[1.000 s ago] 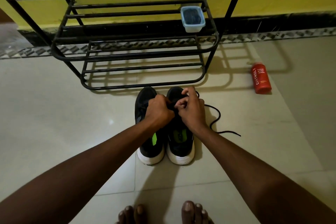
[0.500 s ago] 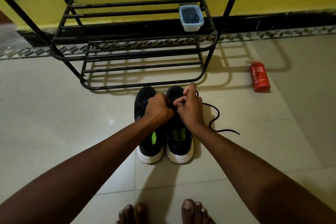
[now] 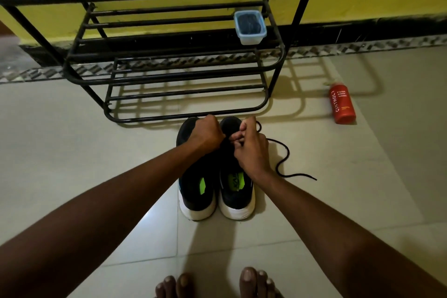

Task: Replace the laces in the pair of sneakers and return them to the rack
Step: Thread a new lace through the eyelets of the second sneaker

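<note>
Two black sneakers with white soles stand side by side on the floor, toes toward the rack: the left sneaker (image 3: 196,191) and the right sneaker (image 3: 235,191). My left hand (image 3: 205,135) is curled in a fist over the front of the shoes; what it holds is hidden. My right hand (image 3: 250,150) pinches a black lace (image 3: 285,152) above the right sneaker's front. The lace's free end trails in a curve onto the floor to the right.
A black metal shoe rack (image 3: 169,75) stands just beyond the sneakers against a yellow wall. A small plastic box (image 3: 250,28) with dark contents sits on its right side. A red bottle (image 3: 342,106) lies on the floor at the right. My bare toes (image 3: 217,283) show at the bottom.
Both hands have shifted slightly forward toward the toes of the sneakers. The trailing lace lies a little differently on the floor.
</note>
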